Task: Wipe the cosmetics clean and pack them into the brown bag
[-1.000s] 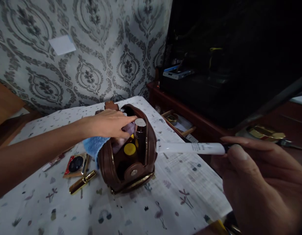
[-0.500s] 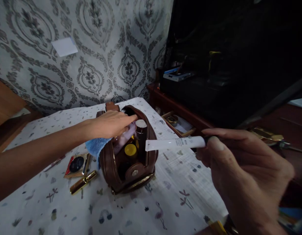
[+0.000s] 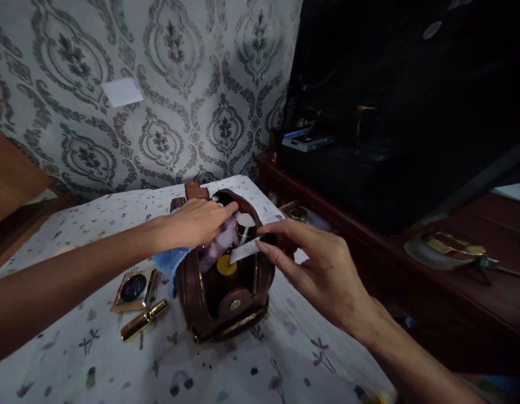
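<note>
An unzipped brown leather bag [image 3: 224,331] stands on the patterned white cloth. My left hand [image 3: 201,221] reaches over its left side with curled fingers against a soft lilac item [image 3: 220,241] inside; what the fingertips grip is hidden. Pinched by its dark cap in my right hand [image 3: 310,258], a small white tube [image 3: 244,250] points down-left into the bag's opening. Next to the tube, a bottle with a silver-rimmed cap [image 3: 245,223] stands upright. Lower in the bag is a yellow lid [image 3: 227,265]. A blue cloth [image 3: 171,262] drapes over the bag's left side.
Left of the bag lie a gold lipstick tube [image 3: 144,320] and a packaged black compact [image 3: 133,287]. To the right stands a dark wooden cabinet [image 3: 369,241] with a partly open drawer, a large black screen [image 3: 390,112] and a gold-lidded object [image 3: 454,245].
My right hand has moved left with the white tube, bringing its end from beside the bag into the opening. My left hand stays at the bag. The view has shifted slightly.
</note>
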The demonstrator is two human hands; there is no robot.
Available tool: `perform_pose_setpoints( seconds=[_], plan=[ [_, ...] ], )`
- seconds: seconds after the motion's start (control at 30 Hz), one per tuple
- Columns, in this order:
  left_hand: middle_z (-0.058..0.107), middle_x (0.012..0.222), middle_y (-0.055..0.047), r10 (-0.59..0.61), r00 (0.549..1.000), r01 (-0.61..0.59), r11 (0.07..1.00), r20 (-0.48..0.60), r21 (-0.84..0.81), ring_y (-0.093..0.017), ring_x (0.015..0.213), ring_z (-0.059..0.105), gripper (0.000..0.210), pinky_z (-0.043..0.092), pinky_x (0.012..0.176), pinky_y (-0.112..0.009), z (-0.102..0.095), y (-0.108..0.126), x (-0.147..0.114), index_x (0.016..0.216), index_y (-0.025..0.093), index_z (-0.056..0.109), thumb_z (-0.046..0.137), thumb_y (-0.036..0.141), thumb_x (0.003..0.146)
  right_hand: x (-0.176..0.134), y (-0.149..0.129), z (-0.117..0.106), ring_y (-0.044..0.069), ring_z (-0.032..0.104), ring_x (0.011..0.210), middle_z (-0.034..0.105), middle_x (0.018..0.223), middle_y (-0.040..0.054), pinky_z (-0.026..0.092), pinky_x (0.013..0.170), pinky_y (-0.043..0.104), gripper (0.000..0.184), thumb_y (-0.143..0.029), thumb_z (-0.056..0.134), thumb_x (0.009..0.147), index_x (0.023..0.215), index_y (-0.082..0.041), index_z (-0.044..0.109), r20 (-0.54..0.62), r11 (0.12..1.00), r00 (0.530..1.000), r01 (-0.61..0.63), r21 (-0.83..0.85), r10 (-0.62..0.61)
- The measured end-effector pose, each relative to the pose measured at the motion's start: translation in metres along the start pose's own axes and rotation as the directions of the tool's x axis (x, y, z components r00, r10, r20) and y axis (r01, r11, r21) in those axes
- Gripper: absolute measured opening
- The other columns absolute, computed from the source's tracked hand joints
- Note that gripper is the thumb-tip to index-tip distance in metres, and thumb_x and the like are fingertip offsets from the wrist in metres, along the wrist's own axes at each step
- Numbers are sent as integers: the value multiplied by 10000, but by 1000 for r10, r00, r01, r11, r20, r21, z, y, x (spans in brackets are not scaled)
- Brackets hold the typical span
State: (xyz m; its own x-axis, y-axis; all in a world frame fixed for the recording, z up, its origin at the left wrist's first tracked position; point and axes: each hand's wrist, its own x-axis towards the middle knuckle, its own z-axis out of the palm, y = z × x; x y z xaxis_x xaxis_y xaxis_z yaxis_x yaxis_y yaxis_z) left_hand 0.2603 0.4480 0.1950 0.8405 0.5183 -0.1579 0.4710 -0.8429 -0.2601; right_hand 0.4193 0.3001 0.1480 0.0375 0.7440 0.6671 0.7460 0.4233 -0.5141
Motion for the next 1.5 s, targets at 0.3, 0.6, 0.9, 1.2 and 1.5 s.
perform_pose_setpoints(
  seconds=[0.3,0.6,0.9,1.2,1.5],
  plan=[
    [728,975,-86,-93,994,89,993,-55,-74,-270,919,709,295,489,697,-318,4,3,2,1201,227,554,472,224,918,2,5,13,155,639,634,698,769,28,492,592,251,92,-240,585,941,984,-211,662,56,998,997,54,-26,-53],
    [717,845,-13,-49,998,36,965,-46,-259,-176,781,675,134,440,649,-245,0,-9,5,948,221,614,527,157,869,3,5,11,149,642,678,699,806,28,472,614,240,105,-242,582,950,992,-197,669,106,999,994,39,-8,-38],
    [666,739,25,46,990,29,863,135,-504,-123,697,689,57,485,664,-216,-11,-49,-8,826,199,555,504,192,849,13,3,12,173,649,763,710,888,42,444,676,262,118,-212,567,947,987,-183,674,184,997,981,66,-37,-58],
    [686,740,1,198,955,-11,766,219,-643,-163,711,679,80,496,606,-212,-14,-77,-18,848,193,565,587,253,799,42,-13,32,200,652,822,694,923,92,406,661,260,135,-37,619,825,917,-126,661,487,976,872,69,-207,42],
    [636,760,10,298,926,-50,703,231,-709,-147,736,634,97,485,661,-212,-14,-85,-24,817,197,520,593,260,830,75,-35,49,261,710,897,741,974,166,474,671,262,268,-14,671,769,1026,-66,727,674,952,682,-116,-283,283]
  ],
)
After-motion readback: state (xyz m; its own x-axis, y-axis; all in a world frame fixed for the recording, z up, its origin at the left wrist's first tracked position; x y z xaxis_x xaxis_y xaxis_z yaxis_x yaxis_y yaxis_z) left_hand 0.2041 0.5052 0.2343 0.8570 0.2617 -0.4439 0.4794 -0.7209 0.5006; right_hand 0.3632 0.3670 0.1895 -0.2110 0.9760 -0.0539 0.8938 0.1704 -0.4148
